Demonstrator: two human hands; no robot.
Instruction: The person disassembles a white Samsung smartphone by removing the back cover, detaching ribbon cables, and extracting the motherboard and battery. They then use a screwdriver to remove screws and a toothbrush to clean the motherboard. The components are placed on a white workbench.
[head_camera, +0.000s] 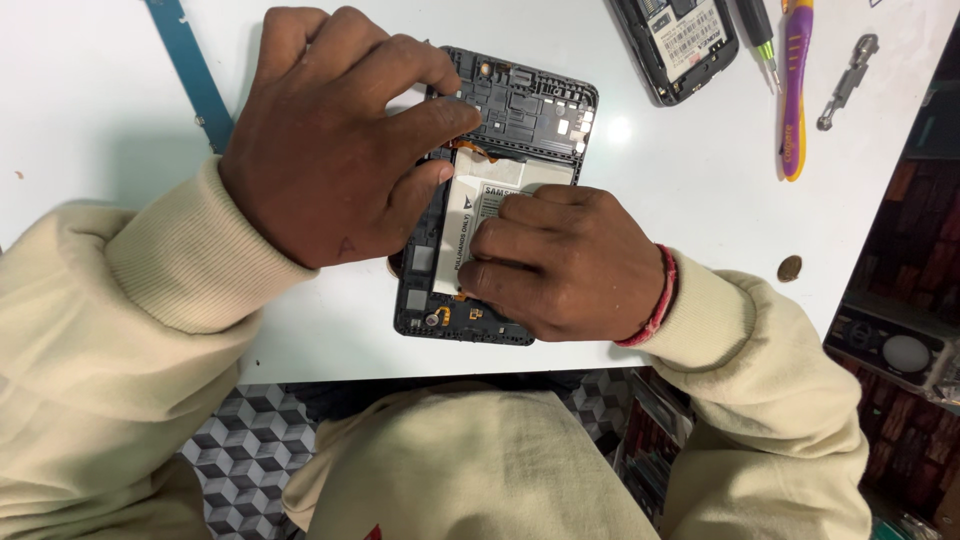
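An opened black tablet (530, 105) lies back-up on the white table (680, 200), its circuit board and white battery (480, 200) exposed. My left hand (330, 140) rests over the tablet's upper left part, with the thumb and forefinger pinched at the top edge of the battery near an orange flex cable (480, 152). My right hand (565, 260) lies curled on the battery's lower right part, fingertips pressing on its white surface. A red thread band (660, 300) circles my right wrist. Both arms wear cream sleeves.
A second opened black device (680, 40) lies at the top right beside a green-tipped screwdriver (760, 30), a purple and yellow toothbrush (795, 90) and a small metal tool (848, 80). A coin (789, 268) sits near the right edge. A teal strip (195, 75) lies top left.
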